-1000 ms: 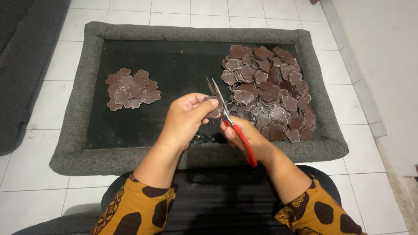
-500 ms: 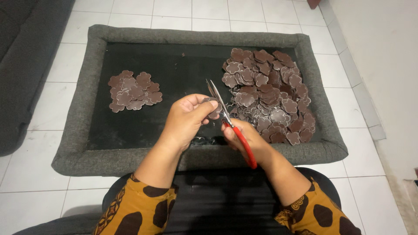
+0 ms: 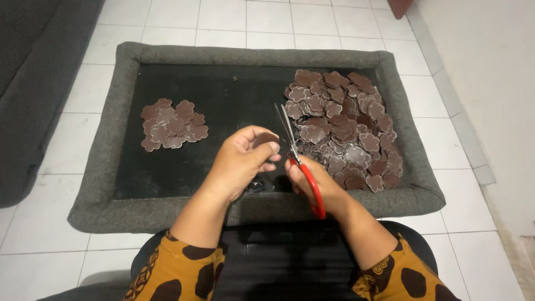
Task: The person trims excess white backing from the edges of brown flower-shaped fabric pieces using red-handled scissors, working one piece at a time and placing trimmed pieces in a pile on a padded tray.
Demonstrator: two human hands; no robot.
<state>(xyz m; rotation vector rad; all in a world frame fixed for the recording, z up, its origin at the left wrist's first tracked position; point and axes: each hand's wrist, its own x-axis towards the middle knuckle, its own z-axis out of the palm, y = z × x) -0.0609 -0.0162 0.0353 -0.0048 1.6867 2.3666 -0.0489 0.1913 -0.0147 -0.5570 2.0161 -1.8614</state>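
Observation:
My left hand [image 3: 242,161] pinches a small brown flower-shaped piece [image 3: 266,138] between thumb and fingers, above the front middle of a black tray. My right hand [image 3: 317,181] grips red-handled scissors [image 3: 298,159], whose blades point up and away, right beside the held piece. A small pile of brown flower pieces [image 3: 173,125] lies on the tray's left. A much larger heap of the same pieces [image 3: 345,125] covers the tray's right side.
The black tray has a thick grey padded rim [image 3: 251,56] and lies on a white tiled floor [image 3: 473,223]. A dark grey sofa edge [image 3: 28,83] runs along the left. Small dark offcuts [image 3: 256,187] lie on the tray near my hands.
The two hands stay together over the tray's front; the scissors and the held piece have shifted only slightly.

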